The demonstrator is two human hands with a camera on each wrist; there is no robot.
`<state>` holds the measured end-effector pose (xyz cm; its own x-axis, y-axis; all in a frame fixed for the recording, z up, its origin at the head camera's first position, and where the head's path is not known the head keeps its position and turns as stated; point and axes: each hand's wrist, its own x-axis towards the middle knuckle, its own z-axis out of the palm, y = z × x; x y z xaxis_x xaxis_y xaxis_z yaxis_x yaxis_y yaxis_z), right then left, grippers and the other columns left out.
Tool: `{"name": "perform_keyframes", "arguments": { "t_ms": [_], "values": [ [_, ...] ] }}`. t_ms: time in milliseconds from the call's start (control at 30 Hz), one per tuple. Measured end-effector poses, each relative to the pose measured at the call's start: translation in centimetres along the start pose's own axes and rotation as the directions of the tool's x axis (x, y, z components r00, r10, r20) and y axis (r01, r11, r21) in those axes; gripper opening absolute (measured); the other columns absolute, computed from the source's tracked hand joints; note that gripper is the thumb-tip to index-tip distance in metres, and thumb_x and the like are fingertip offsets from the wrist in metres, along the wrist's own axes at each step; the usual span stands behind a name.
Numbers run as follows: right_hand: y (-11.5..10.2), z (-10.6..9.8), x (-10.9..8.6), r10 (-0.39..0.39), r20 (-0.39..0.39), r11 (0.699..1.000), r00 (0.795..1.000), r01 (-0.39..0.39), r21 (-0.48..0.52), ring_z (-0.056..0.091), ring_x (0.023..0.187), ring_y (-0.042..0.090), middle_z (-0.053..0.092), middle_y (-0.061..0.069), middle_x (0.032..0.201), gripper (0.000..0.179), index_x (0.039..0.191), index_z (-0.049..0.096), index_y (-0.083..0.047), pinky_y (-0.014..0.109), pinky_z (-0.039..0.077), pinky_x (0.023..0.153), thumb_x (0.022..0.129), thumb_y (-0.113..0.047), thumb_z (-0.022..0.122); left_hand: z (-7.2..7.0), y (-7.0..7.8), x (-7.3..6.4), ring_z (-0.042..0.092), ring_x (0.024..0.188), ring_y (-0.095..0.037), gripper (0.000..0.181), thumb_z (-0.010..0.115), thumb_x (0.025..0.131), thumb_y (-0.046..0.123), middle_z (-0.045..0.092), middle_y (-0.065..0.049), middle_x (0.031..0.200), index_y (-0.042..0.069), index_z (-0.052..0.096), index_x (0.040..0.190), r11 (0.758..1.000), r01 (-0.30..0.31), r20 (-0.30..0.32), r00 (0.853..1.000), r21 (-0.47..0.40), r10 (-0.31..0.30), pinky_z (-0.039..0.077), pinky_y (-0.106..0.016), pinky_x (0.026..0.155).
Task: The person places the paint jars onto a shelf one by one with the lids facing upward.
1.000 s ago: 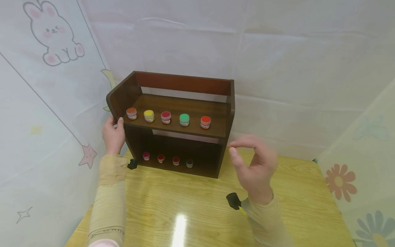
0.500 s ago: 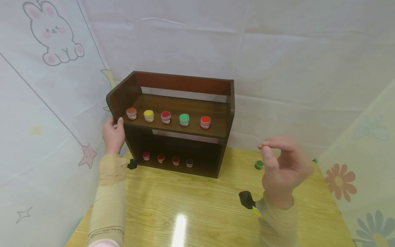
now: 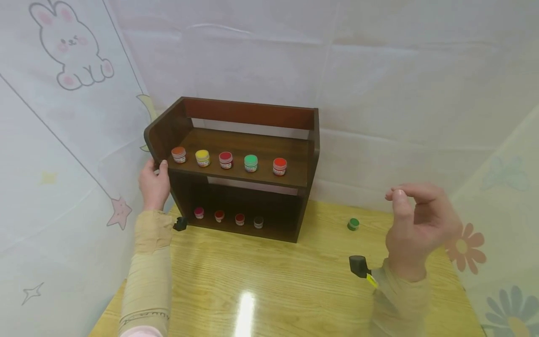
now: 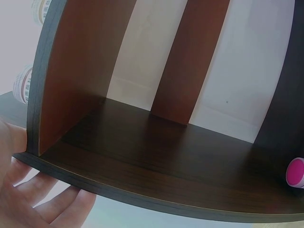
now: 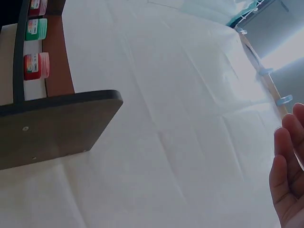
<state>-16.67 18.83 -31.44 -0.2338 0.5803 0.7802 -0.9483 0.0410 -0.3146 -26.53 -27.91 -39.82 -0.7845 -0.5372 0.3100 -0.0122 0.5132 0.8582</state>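
My left hand [image 3: 154, 187] grips the left side of a dark brown two-tier shelf [image 3: 248, 115], thumb at the front edge and fingers [image 4: 61, 204] wrapped around the outside of the panel. On the upper board stand several small paint jars in a row, among them an orange jar [image 3: 178, 155], a yellow jar [image 3: 202, 158] and a red jar [image 3: 280, 166]. The lower board bears more, including a pink jar [image 4: 295, 172] and a dark jar [image 3: 258, 222]. My right hand [image 3: 421, 229] hovers above the table's right side, fingers loosely bent, nothing visible in it.
A green jar [image 3: 353, 224] stands on the wooden table [image 3: 236, 267], between the shelf and my right hand. Pale printed cloth [image 3: 400, 103] hangs behind and at both sides. Small black wrist devices project beside both sleeves.
My right hand has moved right, away from the shelf's right side, uncovering the green jar on the table. My left hand and the jars on the shelf stay where they were.
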Motion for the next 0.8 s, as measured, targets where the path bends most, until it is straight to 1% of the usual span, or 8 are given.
{"name": "perform_keyframes", "arguments": {
  "t_ms": [100,333,467,567,633,733,800],
  "values": [
    [0.5,-0.8,0.2,0.000,0.016,0.998,1.000,0.001,-0.057,0.061,0.057,0.013,0.064,0.011,0.061,0.016,0.065,0.057,0.019,0.023,0.048,0.064,0.074,0.006,0.061,0.0,0.0,0.0,0.055,0.126,-0.035,0.046,0.045,0.108,0.036,0.060,-0.022,0.134,-0.001,0.059,0.133,1.000,-0.002,-0.004,1.000,0.004,0.002,0.045,-0.050,0.104],
    [1.7,-2.5,0.7,0.032,0.093,0.985,0.995,-0.016,-0.174,0.059,0.061,0.009,0.064,0.004,0.064,0.017,0.067,0.060,0.016,0.023,0.047,0.069,0.079,0.004,0.061,0.0,-0.1,0.1,0.055,0.126,-0.034,0.046,0.045,0.108,0.035,0.061,-0.022,0.134,-0.001,0.059,0.133,1.000,0.001,-0.006,1.000,0.007,-0.001,0.045,-0.049,0.105],
    [2.9,-3.5,1.0,0.062,0.132,0.971,0.989,-0.029,-0.239,0.059,0.063,0.009,0.064,0.005,0.065,0.018,0.069,0.062,0.016,0.024,0.047,0.070,0.082,0.003,0.062,0.1,0.0,0.1,0.055,0.126,-0.034,0.046,0.045,0.108,0.035,0.061,-0.022,0.133,-0.001,0.059,0.132,1.000,0.001,-0.007,1.000,0.008,-0.001,0.045,-0.049,0.105],
    [3.7,-4.2,1.2,0.103,0.174,0.949,0.979,-0.045,-0.311,0.059,0.065,0.009,0.065,0.007,0.068,0.018,0.072,0.063,0.015,0.024,0.047,0.070,0.085,0.003,0.064,0.1,0.0,0.1,0.055,0.126,-0.035,0.045,0.045,0.108,0.034,0.061,-0.022,0.132,-0.001,0.060,0.131,1.000,0.000,-0.010,1.000,0.009,0.000,0.045,-0.049,0.105],
    [4.4,-4.6,1.2,0.136,0.206,0.929,0.969,-0.052,-0.367,0.058,0.066,0.008,0.065,0.007,0.070,0.019,0.075,0.064,0.016,0.024,0.046,0.071,0.087,0.002,0.065,0.1,0.0,0.1,0.056,0.125,-0.035,0.044,0.046,0.108,0.034,0.062,-0.022,0.132,-0.002,0.060,0.130,1.000,0.000,-0.014,1.000,0.011,0.000,0.045,-0.049,0.105],
    [6.0,-5.8,1.2,0.180,0.245,0.895,0.953,-0.055,-0.442,0.057,0.066,0.006,0.066,0.010,0.073,0.020,0.079,0.065,0.017,0.023,0.045,0.069,0.090,0.000,0.067,0.1,0.0,0.1,0.056,0.125,-0.035,0.045,0.045,0.108,0.034,0.062,-0.022,0.131,-0.002,0.060,0.130,1.000,0.001,-0.013,1.000,0.015,-0.001,0.045,-0.049,0.105],
    [7.4,-6.7,1.1,0.219,0.248,0.870,0.944,-0.073,-0.488,0.057,0.066,0.006,0.067,0.009,0.075,0.020,0.082,0.066,0.016,0.023,0.044,0.068,0.092,-0.001,0.068,0.1,0.0,0.1,0.056,0.126,-0.035,0.045,0.045,0.108,0.035,0.061,-0.022,0.132,-0.001,0.060,0.131,1.000,0.002,-0.009,1.000,0.015,-0.002,0.044,-0.049,0.105]
  ]
}}
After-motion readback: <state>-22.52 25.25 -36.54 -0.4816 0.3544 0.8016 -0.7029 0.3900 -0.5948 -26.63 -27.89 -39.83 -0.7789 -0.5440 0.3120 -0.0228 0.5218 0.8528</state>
